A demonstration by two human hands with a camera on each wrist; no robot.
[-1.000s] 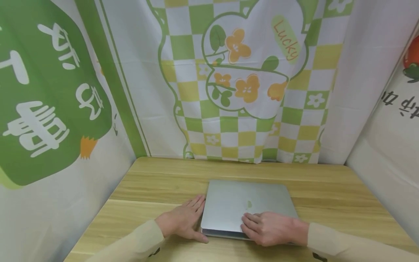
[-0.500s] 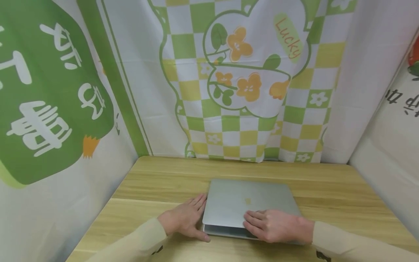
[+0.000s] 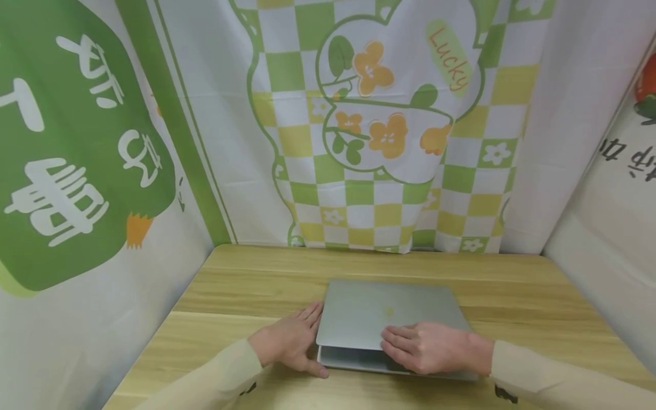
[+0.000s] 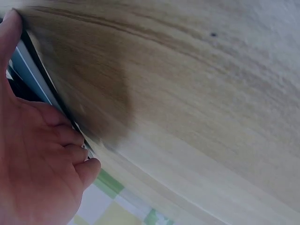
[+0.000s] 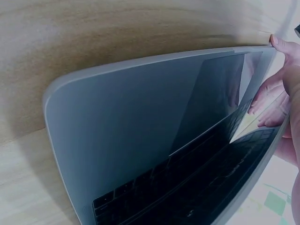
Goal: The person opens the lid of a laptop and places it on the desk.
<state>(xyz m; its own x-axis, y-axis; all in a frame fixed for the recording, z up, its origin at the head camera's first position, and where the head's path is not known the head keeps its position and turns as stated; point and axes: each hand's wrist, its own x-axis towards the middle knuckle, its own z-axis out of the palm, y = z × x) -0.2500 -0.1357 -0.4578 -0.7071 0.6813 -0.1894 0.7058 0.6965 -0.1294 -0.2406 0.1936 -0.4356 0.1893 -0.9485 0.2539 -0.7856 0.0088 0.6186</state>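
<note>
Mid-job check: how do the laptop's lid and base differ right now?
The lid slants, its near edge raised; the base lies flat on the table. The lid's outer face shows a small mark; the base's upper face bears a keyboard. Both are silvery grey with rounded corners.

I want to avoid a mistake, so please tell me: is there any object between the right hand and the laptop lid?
Nothing visible stands between them: the right hand holds the front edge of the laptop lid. The left hand is beside the left edge of the base, not in between.
</note>
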